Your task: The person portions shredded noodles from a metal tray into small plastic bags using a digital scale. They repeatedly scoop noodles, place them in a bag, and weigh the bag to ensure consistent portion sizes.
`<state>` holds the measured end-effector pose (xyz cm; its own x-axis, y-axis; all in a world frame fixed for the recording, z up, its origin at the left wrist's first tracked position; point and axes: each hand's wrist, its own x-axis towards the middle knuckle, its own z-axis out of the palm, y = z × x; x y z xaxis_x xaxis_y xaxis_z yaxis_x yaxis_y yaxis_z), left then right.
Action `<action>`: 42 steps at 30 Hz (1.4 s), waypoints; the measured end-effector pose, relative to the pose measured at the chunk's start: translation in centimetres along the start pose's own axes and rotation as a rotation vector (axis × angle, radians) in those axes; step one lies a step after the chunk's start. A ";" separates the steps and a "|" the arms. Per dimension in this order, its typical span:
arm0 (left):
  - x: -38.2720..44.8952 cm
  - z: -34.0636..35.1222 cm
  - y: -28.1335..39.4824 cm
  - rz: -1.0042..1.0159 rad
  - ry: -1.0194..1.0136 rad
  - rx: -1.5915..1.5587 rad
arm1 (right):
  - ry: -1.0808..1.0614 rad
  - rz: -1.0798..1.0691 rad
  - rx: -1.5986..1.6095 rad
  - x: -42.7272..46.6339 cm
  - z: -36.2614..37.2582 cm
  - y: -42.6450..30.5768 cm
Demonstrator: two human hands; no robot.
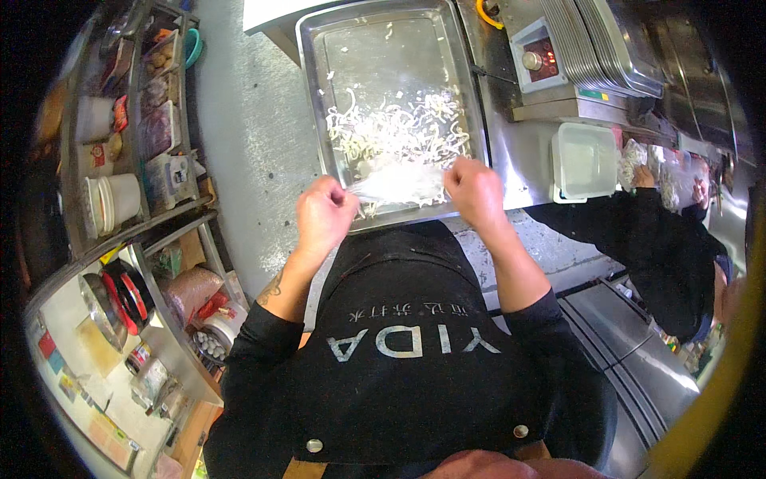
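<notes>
A large stainless steel tray [371, 54] lies lengthwise before me. Pale, curly strips of food [389, 132], too overexposed to identify, cover its middle and near half, with a few bits scattered farther up. Over the near end, a thin transparent plastic bag [398, 182] is stretched between my hands; glare hides most of its outline. My left hand [326, 212] pinches one side of the bag above the tray's near left corner. At the near right, my right hand [476, 185] is closed on the other side, thumb against the curled fingers.
A pale plastic tub [585, 161] stands on the steel counter to the right. Behind it are a cooker with a control knob [531, 60] and stacked metal trays [598, 48]. A co-worker's hand [643, 176] touches bagged food. Shelves with tubs [114, 203] line the left.
</notes>
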<state>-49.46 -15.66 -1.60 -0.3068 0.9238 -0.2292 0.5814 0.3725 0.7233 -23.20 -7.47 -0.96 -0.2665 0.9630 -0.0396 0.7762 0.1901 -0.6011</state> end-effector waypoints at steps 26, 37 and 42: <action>8.0 -2.0 -4.3 0.389 0.158 0.349 | -0.329 -0.119 0.143 12.4 5.3 6.8; 5.3 -8.6 -9.2 -0.451 0.393 -0.350 | -0.538 -0.153 0.122 8.2 15.3 5.4; 4.0 -9.7 -10.2 -0.501 0.437 -0.419 | -0.255 -0.214 -0.017 14.6 16.6 2.6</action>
<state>-63.93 -16.60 -3.63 -0.7764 0.5036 -0.3790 -0.0103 0.5911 0.8065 -34.57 3.88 -16.38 -0.5569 0.8228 -0.1137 0.6962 0.3877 -0.6041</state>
